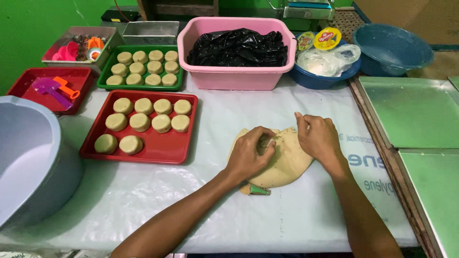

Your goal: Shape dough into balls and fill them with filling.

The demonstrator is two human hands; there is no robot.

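A flat sheet of pale yellow dough [287, 165] lies on the white plastic-covered table [201, 205]. My left hand [251, 155] presses down on its left part, fingers curled around something small that I cannot make out. My right hand [318, 136] rests on the dough's upper right edge, fingers bent onto it. A small green cone-shaped piece [258, 190] sticks out from under the dough's lower edge. A red tray [165, 148] to the left holds several round dough discs [140, 122].
A green tray [106, 76] with more discs stands behind the red one. A pink tub [234, 76] holds black plastic. Blue bowls [389, 48] sit at the back right, a grey basin [28, 157] at left, metal baking sheets [411, 112] at right, and a red tray with plastic moulds [57, 88].
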